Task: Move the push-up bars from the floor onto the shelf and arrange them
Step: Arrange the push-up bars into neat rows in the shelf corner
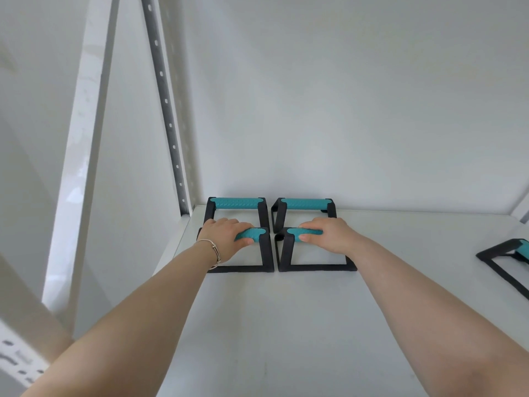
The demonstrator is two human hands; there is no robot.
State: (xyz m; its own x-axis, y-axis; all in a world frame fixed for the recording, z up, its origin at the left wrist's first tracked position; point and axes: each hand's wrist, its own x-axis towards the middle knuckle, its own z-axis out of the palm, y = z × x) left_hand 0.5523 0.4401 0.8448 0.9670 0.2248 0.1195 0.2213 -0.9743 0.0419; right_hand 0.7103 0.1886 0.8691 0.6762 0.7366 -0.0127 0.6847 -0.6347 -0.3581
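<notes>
Several push-up bars with black frames and teal grips stand on the white shelf [286, 325]. Two sit at the back by the wall: the back left bar [236, 203] and the back right bar [304, 204]. In front of them stand the front left bar [259, 234] and the front right bar [294, 232], side by side and nearly touching. My left hand [226, 234] is wrapped around the front left bar's teal grip. My right hand [329, 233] is wrapped around the front right bar's grip. Both frames rest flat on the shelf.
Another push-up bar [506, 257] lies at the right edge of the view, partly cut off. A perforated grey shelf upright [169, 118] rises at the back left corner. A white wall stands behind the shelf. A white post [83, 138] runs on the left.
</notes>
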